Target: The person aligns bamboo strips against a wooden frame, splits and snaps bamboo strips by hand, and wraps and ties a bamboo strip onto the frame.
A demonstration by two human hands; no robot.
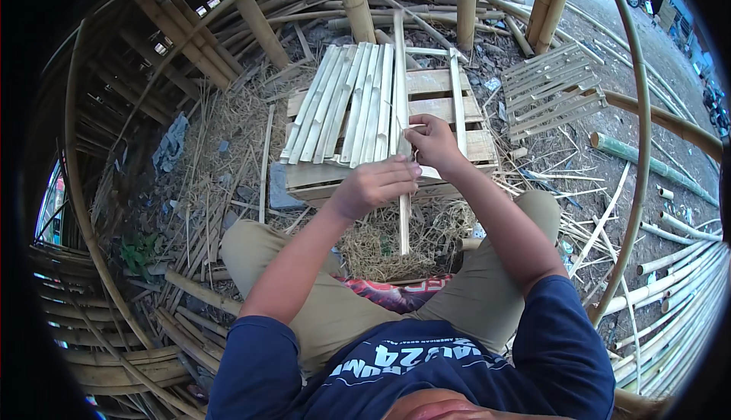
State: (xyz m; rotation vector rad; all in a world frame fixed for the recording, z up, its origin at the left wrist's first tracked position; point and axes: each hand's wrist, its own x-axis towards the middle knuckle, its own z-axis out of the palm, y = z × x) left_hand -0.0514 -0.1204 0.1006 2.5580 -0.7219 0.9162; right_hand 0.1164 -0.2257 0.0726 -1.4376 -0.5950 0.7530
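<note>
A long pale bamboo strip (404,226) lies lengthwise across a low slatted wooden stand (438,108), its near end jutting out toward my knees. My left hand (378,186) is laid over the strip at the stand's near edge, fingers pressed together and thumb hidden. Just beyond it, my right hand (434,144) is closed in a pinch at the same strip. Something small and dark shows between the hands, too little of it to name. Left of the strip, several split bamboo slats (335,108) rest side by side on a crosspiece.
A bamboo lattice panel (552,89) lies on the ground at right, near a green bamboo pole (647,165). Upright bamboo posts (353,1) stand behind the stand. Cut poles (685,290) are heaped at lower right. Shavings (381,256) cover the ground between my legs.
</note>
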